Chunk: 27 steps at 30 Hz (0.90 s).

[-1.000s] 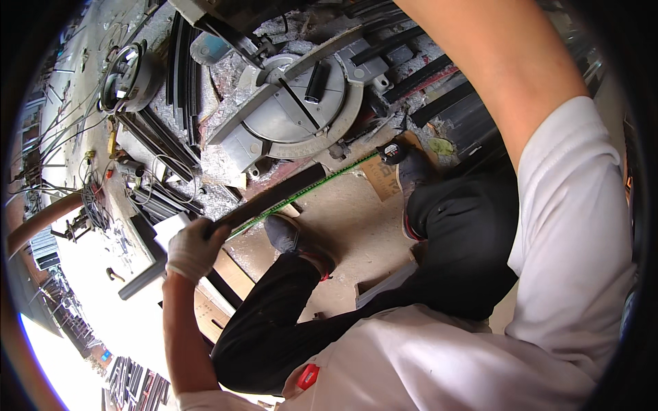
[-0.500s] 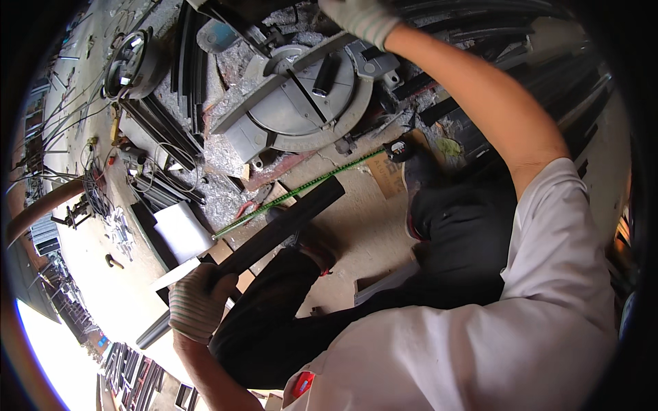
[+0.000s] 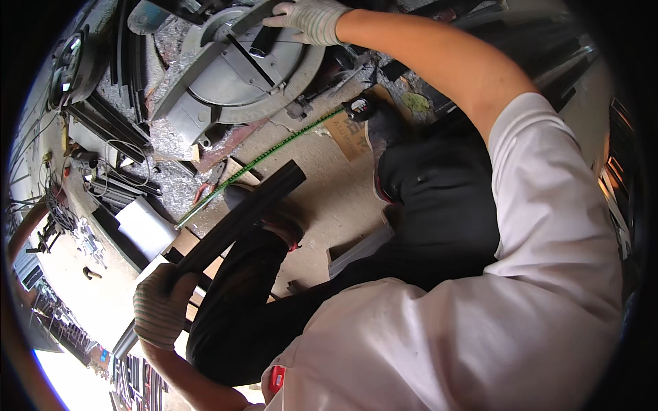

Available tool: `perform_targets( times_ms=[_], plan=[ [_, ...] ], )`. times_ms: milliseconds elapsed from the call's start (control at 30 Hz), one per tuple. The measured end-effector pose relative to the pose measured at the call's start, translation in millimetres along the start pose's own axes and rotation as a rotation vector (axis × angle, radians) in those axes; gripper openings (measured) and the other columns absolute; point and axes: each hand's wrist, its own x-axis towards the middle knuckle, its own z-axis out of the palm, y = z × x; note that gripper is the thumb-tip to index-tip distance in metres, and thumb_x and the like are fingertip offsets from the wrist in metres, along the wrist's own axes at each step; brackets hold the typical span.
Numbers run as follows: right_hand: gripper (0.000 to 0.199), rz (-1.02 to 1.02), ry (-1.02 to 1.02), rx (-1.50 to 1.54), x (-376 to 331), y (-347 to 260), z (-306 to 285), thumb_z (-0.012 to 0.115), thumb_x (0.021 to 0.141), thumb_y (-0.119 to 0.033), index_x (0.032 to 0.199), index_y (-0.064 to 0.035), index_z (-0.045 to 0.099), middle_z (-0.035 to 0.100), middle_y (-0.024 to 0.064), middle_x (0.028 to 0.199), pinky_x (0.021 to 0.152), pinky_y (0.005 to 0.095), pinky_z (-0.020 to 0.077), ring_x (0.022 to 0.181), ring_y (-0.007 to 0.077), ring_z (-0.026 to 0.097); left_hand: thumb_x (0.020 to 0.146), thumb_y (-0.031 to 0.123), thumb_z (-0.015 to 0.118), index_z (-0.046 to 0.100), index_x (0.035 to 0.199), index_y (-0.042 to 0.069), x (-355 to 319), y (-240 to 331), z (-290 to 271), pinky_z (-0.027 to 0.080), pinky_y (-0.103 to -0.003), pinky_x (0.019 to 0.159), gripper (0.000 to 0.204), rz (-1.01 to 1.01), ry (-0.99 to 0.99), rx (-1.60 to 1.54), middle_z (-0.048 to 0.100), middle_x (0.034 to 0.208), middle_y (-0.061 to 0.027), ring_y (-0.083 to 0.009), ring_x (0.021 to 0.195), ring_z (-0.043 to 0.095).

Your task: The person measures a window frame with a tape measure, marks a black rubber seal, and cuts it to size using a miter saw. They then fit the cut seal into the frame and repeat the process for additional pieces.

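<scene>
My left hand [image 3: 161,308], in a striped knit glove, is closed around a long black profile bar [image 3: 240,219]. The bar slants up and to the right over my bent leg. My right hand [image 3: 310,20], gloved too, is over the far side of a grey mitre saw [image 3: 240,75], fingers apart. Its fingertips are close to a short black piece [image 3: 264,41] on the round saw table; whether they touch it I cannot tell. A green tape measure [image 3: 260,157] lies pulled out on the floor, its dark case [image 3: 358,107] beside my right foot.
Red-handled pliers [image 3: 209,185] lie by the tape's left end. A flat piece of cardboard [image 3: 347,133] is under the tape case. Several dark bars [image 3: 113,130] lie left of the saw, near a white block [image 3: 145,226]. Metal shavings [image 3: 175,164] litter the floor.
My right hand has come down from the far edge of the view to the short black piece on the saw. The whole scene has shifted up and left. My left hand keeps hold of the bar.
</scene>
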Motion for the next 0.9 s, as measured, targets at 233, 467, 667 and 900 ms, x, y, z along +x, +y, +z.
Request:
perform_targets(
  times_ms=[233,467,667,900],
  plan=[
    [0.032,0.137,-0.259,-0.087,11.2,-5.3,-0.7,0.064,0.095,-0.018,0.127,-0.0218,0.068,0.061,0.0109,0.129,0.098,0.0446,0.054,0.125,0.0321,0.059,0.087,0.024,0.078,0.073,0.103,-0.001,1.3,2.1,-3.4,0.056,-0.038,0.071,0.03,-0.027,0.016,0.027,0.075,0.084,-0.0165,-0.0244,0.073,0.07],
    [0.017,-0.056,-0.168,-0.132,10.6,-17.9,-3.5,0.058,0.094,-0.017,0.103,-0.0177,0.072,0.069,0.0097,0.112,0.087,0.0413,0.0573,0.115,0.0318,0.065,0.09,0.035,0.078,0.075,0.101,0.002,-10.1,-8.8,-9.4,0.053,-0.04,0.068,0.034,-0.01,0.045,0.093,0.071,0.075,-0.0143,-0.0241,0.067,0.066],
    [0.02,-0.103,-0.246,-0.034,-18.3,-25.3,-2.1,0.062,0.095,-0.029,0.102,-0.0123,0.073,0.07,0.0124,0.11,0.086,0.0438,0.0581,0.108,0.0335,0.067,0.09,0.041,0.077,0.075,0.101,0.003,-2.0,-15.0,-8.4,0.055,-0.042,0.07,0.04,0.066,0.034,0.078,0.073,0.08,-0.0183,-0.0327,0.072,0.07],
    [0.043,0.298,-0.583,0.432,-54.2,-23.2,-29.7,0.056,0.1,-0.043,0.118,-0.0049,0.064,0.07,0.0235,0.113,0.094,0.0542,0.0512,0.113,0.0441,0.066,0.091,0.04,0.076,0.077,0.106,0.005,-12.4,-9.9,-18.8,0.057,-0.041,0.075,0.038,0.105,0.059,0.208,0.075,0.087,-0.0188,-0.0322,0.079,0.073]
  ],
)
